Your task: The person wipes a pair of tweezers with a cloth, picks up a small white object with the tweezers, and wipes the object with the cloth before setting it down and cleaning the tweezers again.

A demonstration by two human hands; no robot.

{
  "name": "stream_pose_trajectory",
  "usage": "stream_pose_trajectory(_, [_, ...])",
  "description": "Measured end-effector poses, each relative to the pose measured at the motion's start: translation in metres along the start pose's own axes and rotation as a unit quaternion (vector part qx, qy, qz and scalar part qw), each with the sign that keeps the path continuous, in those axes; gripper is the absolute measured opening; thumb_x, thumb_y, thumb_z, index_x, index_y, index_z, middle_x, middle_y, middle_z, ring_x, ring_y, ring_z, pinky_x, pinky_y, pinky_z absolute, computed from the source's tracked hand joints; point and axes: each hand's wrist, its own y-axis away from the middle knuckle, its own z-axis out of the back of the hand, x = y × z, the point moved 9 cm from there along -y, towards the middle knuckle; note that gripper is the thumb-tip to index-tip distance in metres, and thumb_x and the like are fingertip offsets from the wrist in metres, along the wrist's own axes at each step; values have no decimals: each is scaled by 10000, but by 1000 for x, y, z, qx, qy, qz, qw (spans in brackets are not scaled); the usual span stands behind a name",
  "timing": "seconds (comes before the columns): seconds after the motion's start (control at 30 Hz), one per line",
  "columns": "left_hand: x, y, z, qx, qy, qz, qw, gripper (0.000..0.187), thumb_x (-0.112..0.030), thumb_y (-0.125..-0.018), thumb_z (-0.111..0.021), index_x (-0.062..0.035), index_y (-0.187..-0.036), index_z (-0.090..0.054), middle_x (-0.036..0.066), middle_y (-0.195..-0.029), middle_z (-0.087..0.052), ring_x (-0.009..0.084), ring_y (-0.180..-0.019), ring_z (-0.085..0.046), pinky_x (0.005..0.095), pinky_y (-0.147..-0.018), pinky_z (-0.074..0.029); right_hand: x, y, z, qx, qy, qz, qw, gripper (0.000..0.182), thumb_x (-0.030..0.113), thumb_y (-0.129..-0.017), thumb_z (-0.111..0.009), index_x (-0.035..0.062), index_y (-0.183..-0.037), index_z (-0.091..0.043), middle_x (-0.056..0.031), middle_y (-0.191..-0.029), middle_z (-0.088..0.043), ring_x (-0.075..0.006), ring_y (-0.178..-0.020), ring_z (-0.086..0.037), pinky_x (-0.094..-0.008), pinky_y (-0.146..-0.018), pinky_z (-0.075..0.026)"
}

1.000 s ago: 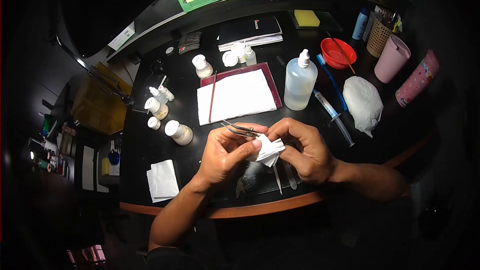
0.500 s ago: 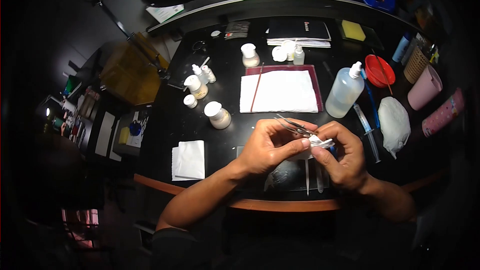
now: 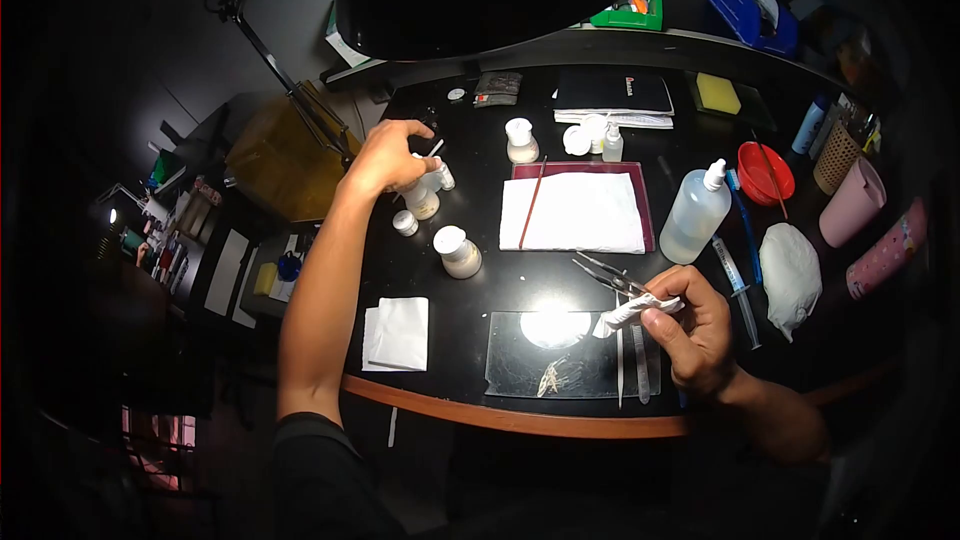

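A: From the head view, your right hand (image 3: pixel 695 325) is closed around the tweezers (image 3: pixel 610 275) and a crumpled white tissue (image 3: pixel 630 312), fingers pinched tight, both held just above the glass plate (image 3: pixel 520 380) near the table's front edge.

B: And your left hand (image 3: pixel 385 155)?

A: A second ago it was pressed against that tissue with the right. Now it has let go and stretched out to the cluster of small dropper bottles (image 3: pixel 425 190) at the far left of the black table (image 3: pixel 480 285). Its fingers curl over one of them, but you can't tell from here whether they actually grip it.

B: So the wiping with both hands has stopped?

A: It looks that way; the tweezers and tissue stay with your right alone, while the folded napkin (image 3: pixel 398 333) and white-capped jar (image 3: pixel 458 252) sit untouched between your arms.
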Motion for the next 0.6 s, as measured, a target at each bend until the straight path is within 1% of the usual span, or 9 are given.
stream_pose_trajectory(0.03, [8, -11, -17, 72, 8, 21, 997, 525, -213, -732, -864, -89, -1213, -696, 216, -1075, -701, 313, -980, -701, 405, -885, -556, 0, 0, 0, 1, 11, 7, 1000, 116, 60, -884, -628, 8, -960, -557, -40, -788, -598, -66, -672, -516, -242, -608, -413])
stream_pose_trajectory(0.1, [15, -23, -37, 166, -15, 58, 984, 578, -209, -731, -862, -92, -1263, -669, 215, -1126, -696, 291, -1012, -691, 391, -878, -543, 1, 0, 1, -2, 15, 4, 1000, 117, 71, -875, -638, 14, -945, -563, -35, -766, -589, -64, -664, -502, -245, -597, -401])
stream_pose_trajectory(0.13, [15, -21, -41, 215, 4, 113, 970, 547, -199, -719, -866, -90, -1228, -696, 195, -1056, -728, 286, -1003, -703, 377, -900, -544, 1, 0, 2, -1, 22, 9, 1000, 116, 73, -875, -638, 16, -943, -563, -33, -762, -588, -65, -662, -499, -246, -595, -399])
stream_pose_trajectory(0.23, [11, -34, -53, 201, -22, 27, 979, 506, -187, -700, -871, -98, -1177, -728, 172, -1019, -744, 273, -987, -710, 370, -899, -551, 2, -2, 4, 3, 23, 12, 1000, 109, 74, -871, -640, 19, -930, -566, -31, -757, -586, -69, -656, -492, -247, -593, -394])
stream_pose_trajectory(0.27, [14, -36, -57, 195, -18, 30, 980, 436, -183, -677, -874, -96, -1090, -766, 159, -1036, -746, 278, -968, -715, 375, -881, -560, 2, -1, 4, 1, 19, 11, 1000, 107, 71, -870, -640, 19, -928, -567, -32, -756, -586, -70, -656, -494, -247, -593, -394])
stream_pose_trajectory(0.37, [7, -38, -61, 213, -41, 21, 976, 398, -171, -665, -870, -104, -1047, -783, 155, -1027, -749, 283, -958, -717, 380, -876, -563, 4, 0, 2, 2, 13, 9, 1000, 103, 62, -868, -639, 17, -926, -567, -36, -755, -587, -73, -655, -497, -250, -592, -396])
stream_pose_trajectory(0.4, [7, -40, -61, 198, -39, 21, 979, 326, -122, -659, -857, -109, -979, -795, 141, -995, -754, 271, -929, -726, 381, -836, -582, 6, -1, 2, 3, 13, 10, 1000, 102, 59, -867, -638, 16, -926, -567, -38, -754, -587, -74, -654, -498, -251, -591, -396])
stream_pose_trajectory(0.5, [6, -44, -61, 197, -59, 6, 979, 332, -118, -657, -856, -109, -983, -795, 135, -994, -755, 269, -925, -726, 372, -837, -580, 6, -1, 3, 16, 30, -3, 999, 103, 54, -866, -638, 13, -926, -566, -43, -755, -581, -77, -656, -504, -258, -590, -399])
stream_pose_trajectory(0.6, [10, -47, -57, 200, -61, 18, 978, 325, -139, -673, -862, -106, -989, -795, 137, -981, -757, 266, -918, -726, 366, -847, -575, 5, -1, 4, 18, 32, -1, 999, 110, 57, -866, -643, 8, -926, -565, -45, -754, -572, -82, -662, -509, -262, -590, -400])
